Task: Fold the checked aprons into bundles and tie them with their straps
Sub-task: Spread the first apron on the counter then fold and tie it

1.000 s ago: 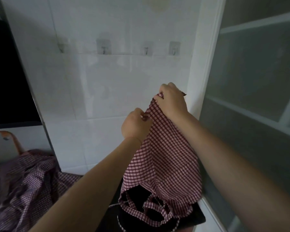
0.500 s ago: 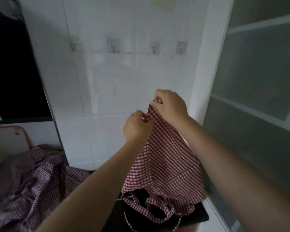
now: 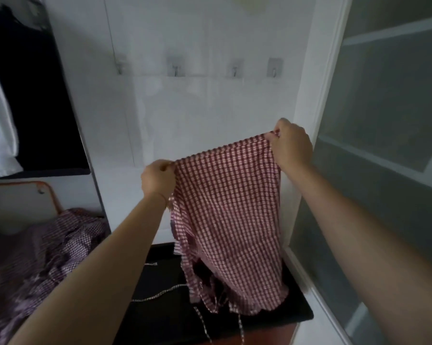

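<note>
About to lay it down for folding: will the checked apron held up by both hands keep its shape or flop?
The apron likely flops: it hangs limp between the left hand and right hand, with the hem crumpling on the black surface. It probably weighs little. Its straps may trail.

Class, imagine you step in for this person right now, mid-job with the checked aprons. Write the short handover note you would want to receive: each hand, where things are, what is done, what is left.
Left hand: pinches one top corner of the red checked apron.
Right hand: pinches the other top corner, held higher.
The apron hangs spread between the hands, its lower edge and thin straps trailing on the black surface.
A heap of checked cloth lies at lower left, loose and crumpled.
Done: apron opened out flat; no fold visible and no tied bundle in view.
Left: fold this apron into a bundle, tie it with its straps, then probably deal with the heap.
</note>
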